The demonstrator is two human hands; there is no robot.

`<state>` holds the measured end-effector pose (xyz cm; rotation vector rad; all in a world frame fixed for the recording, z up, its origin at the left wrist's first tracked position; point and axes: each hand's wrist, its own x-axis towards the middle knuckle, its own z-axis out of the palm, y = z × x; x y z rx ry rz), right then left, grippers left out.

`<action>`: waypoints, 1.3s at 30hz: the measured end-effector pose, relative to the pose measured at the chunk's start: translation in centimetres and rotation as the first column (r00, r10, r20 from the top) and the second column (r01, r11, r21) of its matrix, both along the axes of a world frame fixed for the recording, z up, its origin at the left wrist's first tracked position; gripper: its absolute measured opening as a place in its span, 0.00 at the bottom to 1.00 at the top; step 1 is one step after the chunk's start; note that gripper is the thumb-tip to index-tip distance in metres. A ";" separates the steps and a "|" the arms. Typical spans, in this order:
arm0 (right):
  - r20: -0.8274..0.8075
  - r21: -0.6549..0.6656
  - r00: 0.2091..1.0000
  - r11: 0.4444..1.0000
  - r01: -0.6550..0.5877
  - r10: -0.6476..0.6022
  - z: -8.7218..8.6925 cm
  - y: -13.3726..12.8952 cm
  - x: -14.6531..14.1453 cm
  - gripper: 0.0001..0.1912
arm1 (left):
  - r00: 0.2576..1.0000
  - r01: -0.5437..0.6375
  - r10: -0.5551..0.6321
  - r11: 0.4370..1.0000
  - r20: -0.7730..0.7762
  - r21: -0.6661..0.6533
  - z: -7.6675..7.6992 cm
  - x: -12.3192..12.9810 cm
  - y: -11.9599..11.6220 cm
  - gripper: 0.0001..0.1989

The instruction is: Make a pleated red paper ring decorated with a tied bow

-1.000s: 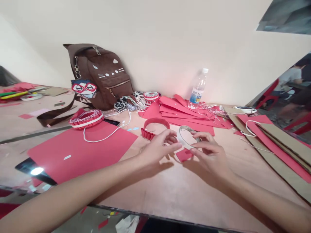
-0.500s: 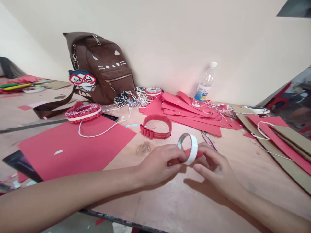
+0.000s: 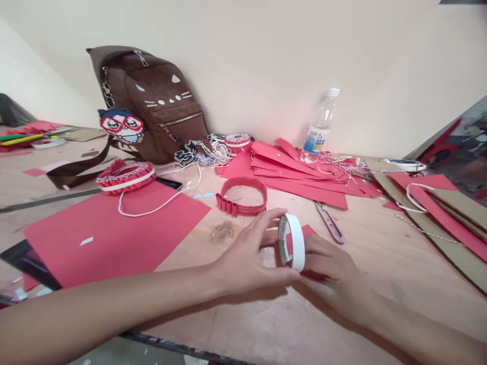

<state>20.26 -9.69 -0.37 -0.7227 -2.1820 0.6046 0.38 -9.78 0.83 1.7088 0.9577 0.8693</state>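
A roll of white tape (image 3: 297,243) stands on edge between my hands. My left hand (image 3: 253,256) curves round its left side, fingers at the top and thumb at the bottom. Just right of the roll, my right hand (image 3: 335,274) is low over the table with bent fingers on a small red paper piece (image 3: 307,231), partly seen through the ring. Behind my left hand lies a red paper ring (image 3: 253,209) with several small rolled tubes on its left side. A purple cutter (image 3: 332,223) rests behind my right hand.
On the wooden table (image 3: 243,329) are a large red sheet (image 3: 152,223) with a pleated red ring (image 3: 127,177) on it, stacked red strips (image 3: 285,172), a water bottle (image 3: 317,129) and a brown backpack (image 3: 167,101). Cardboard (image 3: 456,258) lies at the right.
My left hand has opened wider round the tape roll, which has come lower. My right hand has turned palm down and lowered with the red paper. The purple cutter is now more exposed.
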 end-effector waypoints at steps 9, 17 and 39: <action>-0.113 -0.276 0.993 0.959 -0.071 0.042 0.4 -0.2 0.5 0.06 | 0.968 -0.015 0.115 0.914 -0.223 0.406 -0.2 -0.3 0.4 0.40; -0.146 -0.017 0.944 0.955 0.296 -0.295 -0.7 0.1 1.1 0.26 | 0.936 -0.009 0.195 0.844 -0.292 0.536 -0.1 -0.3 0.4 0.32; -0.099 0.440 0.977 0.872 0.213 -0.189 0.9 -0.2 1.1 0.10 | 0.956 -0.072 0.173 0.922 -0.238 0.382 -0.2 -0.2 0.3 0.39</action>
